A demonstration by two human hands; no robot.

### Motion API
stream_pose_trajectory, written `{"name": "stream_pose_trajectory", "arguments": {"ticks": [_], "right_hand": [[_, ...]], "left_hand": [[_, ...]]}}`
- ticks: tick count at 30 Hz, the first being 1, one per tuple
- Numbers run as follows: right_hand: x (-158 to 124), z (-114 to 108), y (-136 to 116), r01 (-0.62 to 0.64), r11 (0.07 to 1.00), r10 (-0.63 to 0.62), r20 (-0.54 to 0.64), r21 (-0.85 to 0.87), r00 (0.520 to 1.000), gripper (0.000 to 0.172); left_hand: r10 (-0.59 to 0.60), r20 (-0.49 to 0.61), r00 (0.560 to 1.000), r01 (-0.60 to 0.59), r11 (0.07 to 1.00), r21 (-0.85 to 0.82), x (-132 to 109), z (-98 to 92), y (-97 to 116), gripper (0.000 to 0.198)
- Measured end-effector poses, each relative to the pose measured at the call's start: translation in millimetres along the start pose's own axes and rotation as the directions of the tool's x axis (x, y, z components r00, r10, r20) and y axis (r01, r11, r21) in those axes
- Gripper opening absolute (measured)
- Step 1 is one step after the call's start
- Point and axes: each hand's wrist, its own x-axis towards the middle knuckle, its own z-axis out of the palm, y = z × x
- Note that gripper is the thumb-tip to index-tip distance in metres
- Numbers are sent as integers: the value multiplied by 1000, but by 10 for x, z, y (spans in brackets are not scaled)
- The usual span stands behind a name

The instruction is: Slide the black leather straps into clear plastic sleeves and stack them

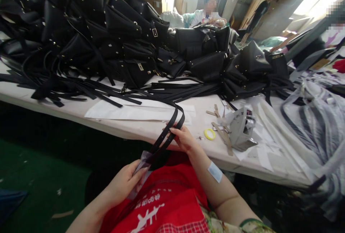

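My right hand [183, 139] is closed in a pinch on a black strap [172, 125] that loops up over the table edge from the pile. The strap's lower end runs down into a clear plastic sleeve [141, 168], which my left hand [126, 181] grips at my lap, fingers wrapped round it. A white patch is stuck on my right forearm. I wear a red apron [167, 204].
A big heap of black bags [121, 35] and loose straps covers the white table [140, 127]. A grey tape dispenser [241, 129], a yellow ring [209, 134] and card strips lie to the right. Plastic sleeves [309, 129] pile at far right. Other people work behind.
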Motion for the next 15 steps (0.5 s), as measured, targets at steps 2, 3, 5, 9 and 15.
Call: {"name": "stream_pose_trajectory", "arguments": {"ticks": [2, 3, 5, 9, 15], "right_hand": [[31, -9, 39, 30, 999, -30, -6, -34, 1000, 31], [44, -8, 62, 48, 997, -48, -5, -62, 999, 30], [53, 10, 116, 72, 990, -71, 11, -123, 997, 30], [-19, 108, 246, 17, 986, 0, 101, -169, 995, 32], [-90, 184, 252, -59, 986, 90, 200, -154, 976, 41]], "left_hand": [[12, 16, 1000, -12, 1000, -15, 7, 1, 24, 50], [18, 23, 1000, -17, 1000, -24, 14, 6, 32, 50], [29, 38, 999, -27, 998, -56, 39, 24, 35, 49], [44, 31, 999, -41, 993, -115, 130, 71, -1, 47], [99, -16, 995, -100, 994, -45, 171, 60, 10, 43]]}}
